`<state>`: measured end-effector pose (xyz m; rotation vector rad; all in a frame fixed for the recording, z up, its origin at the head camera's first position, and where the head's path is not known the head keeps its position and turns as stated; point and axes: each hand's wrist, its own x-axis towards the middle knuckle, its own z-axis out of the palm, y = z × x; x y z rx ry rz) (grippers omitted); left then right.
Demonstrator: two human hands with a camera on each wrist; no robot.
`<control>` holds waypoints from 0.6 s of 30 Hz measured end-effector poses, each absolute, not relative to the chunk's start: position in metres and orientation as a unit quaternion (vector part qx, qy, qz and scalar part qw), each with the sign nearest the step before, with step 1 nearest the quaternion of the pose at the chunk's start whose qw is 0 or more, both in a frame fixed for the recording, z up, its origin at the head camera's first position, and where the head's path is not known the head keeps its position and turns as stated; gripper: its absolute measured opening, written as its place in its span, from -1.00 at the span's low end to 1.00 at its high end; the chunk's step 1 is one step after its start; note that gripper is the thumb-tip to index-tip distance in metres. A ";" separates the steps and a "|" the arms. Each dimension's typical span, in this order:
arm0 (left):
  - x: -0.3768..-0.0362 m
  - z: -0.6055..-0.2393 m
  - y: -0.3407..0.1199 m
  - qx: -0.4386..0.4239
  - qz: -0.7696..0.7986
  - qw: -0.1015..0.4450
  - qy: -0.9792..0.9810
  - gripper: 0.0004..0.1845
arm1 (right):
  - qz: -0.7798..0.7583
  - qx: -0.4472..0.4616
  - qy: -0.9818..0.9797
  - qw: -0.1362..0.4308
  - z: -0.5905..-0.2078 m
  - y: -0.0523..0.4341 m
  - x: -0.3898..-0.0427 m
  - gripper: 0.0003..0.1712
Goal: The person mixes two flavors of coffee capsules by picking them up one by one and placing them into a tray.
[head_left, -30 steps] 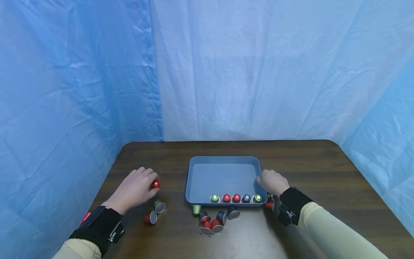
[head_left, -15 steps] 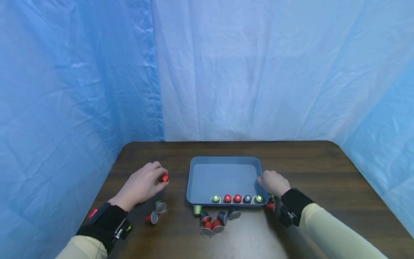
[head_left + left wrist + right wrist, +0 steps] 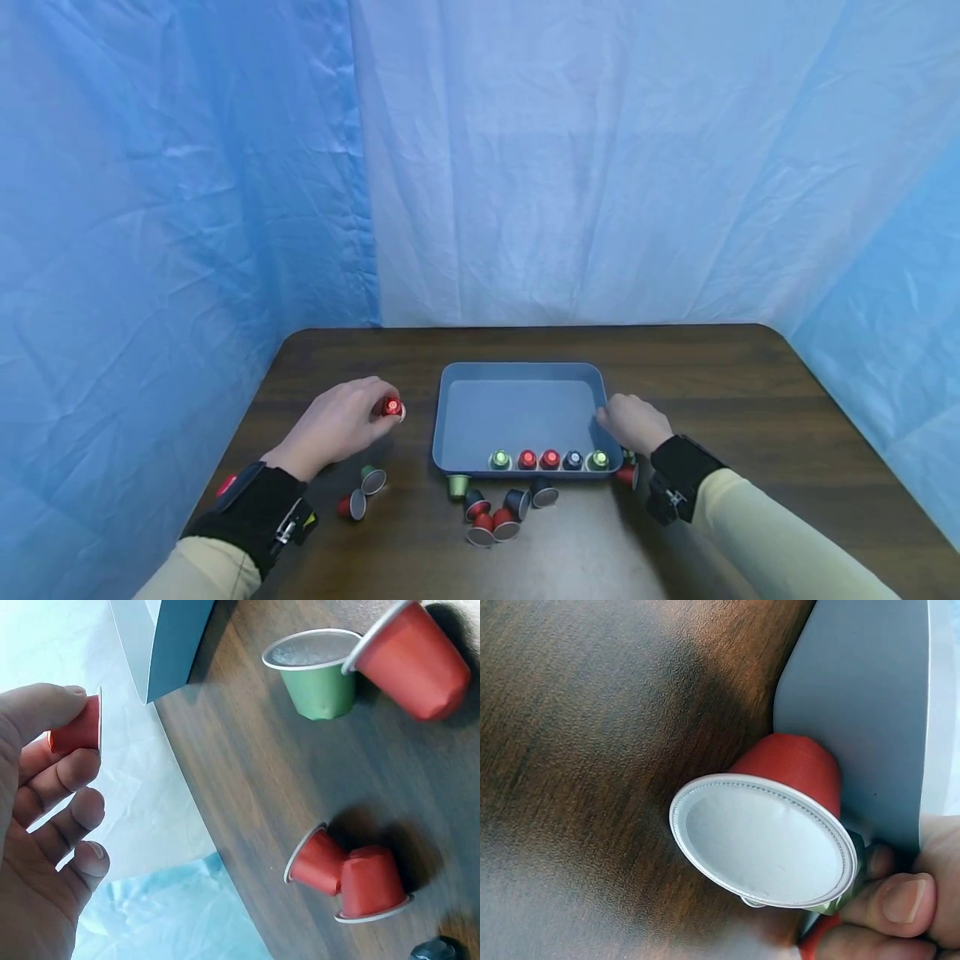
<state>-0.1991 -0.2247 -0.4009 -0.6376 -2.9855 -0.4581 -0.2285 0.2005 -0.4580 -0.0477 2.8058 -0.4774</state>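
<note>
My left hand pinches a red capsule just above the table, a short way left of the blue tray. The left wrist view shows that capsule between thumb and forefinger, with the tray's corner beyond it. My right hand holds the tray's right rim, fingers curled against it. A row of several capsules, green, red and blue, stands along the tray's near wall. In the right wrist view a red capsule with a foil lid leans on the tray's outer wall beside my thumb.
Loose capsules lie on the dark wooden table: a cluster in front of the tray and a green and red pair near my left wrist. Blue sheeting closes the back and both sides.
My left hand has carried the red capsule up and to the right, closer to the tray. The right hand and the tray have stayed put.
</note>
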 end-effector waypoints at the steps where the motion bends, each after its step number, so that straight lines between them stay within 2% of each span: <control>1: -0.200 -0.402 -0.223 -0.207 -0.148 0.027 -0.967 -0.72 | -0.166 -0.016 0.975 0.146 -0.458 0.200 -0.229 -0.58; 18: -0.205 -0.405 -0.186 -0.244 -0.146 0.005 -0.959 -0.75 | -0.168 -0.017 0.975 0.141 -0.460 0.196 -0.229 -0.60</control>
